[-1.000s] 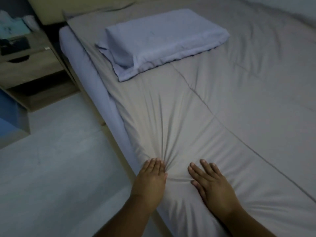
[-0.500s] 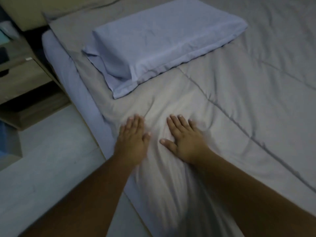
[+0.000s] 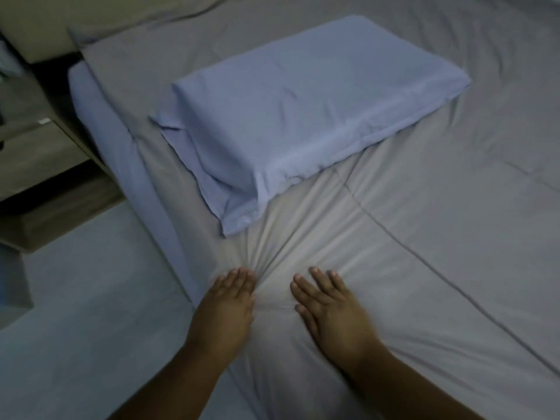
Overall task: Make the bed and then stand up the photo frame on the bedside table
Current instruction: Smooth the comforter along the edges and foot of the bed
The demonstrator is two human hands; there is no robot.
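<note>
A grey quilted blanket covers the bed. A blue pillow lies on it near the head end. My left hand presses flat on the blanket close to the bed's left edge, fingers straight. My right hand lies flat beside it, fingers spread. Creases fan out from my fingertips toward the pillow. The blue fitted sheet shows along the mattress side. The wooden bedside table stands at the left; no photo frame can be made out on it.
Pale floor runs along the left side of the bed. The beige headboard is at the top left. A blue-grey object sits at the left edge on the floor.
Both hands slid forward up the blanket toward the pillow half a second ago and have now drawn back toward me, flat the whole time. The view has moved closer to the pillow.
</note>
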